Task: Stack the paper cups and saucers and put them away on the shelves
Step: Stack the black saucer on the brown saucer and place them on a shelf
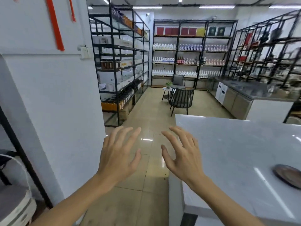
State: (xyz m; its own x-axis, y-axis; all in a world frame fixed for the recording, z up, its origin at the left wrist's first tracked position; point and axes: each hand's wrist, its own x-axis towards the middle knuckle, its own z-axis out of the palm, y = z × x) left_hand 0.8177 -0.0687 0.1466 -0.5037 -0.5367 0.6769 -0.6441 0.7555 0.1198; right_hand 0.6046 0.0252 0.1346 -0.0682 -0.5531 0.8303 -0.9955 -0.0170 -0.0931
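Both hands are held out empty over the glossy beige tiled floor (151, 160), so no cup or saucer is being carried right now. The left hand (118, 159) is spread, palm down, fingers fanned, nothing gripped. The right hand (184, 159) is likewise spread, its fingers slightly curled, just over the near left edge of the pale grey stone-look countertop (236, 144).

The step in hand is judged to be a pause between loads, or the very start: nothing is stacked in view, and no paper cups can be made out anywhere.

One task thing is seen: a dark brown, round, shallow saucer (288, 176), lying flat at the near right of the countertop, partly cut off by the frame edge. Its material cannot be told; it looks thin, with a low rim.

Next, a turn to the right is probably called for, so that the saucer can be reached and lifted by its rim. The black metal-framed shelving (120, 62) stands far left, well apart from the saucer.
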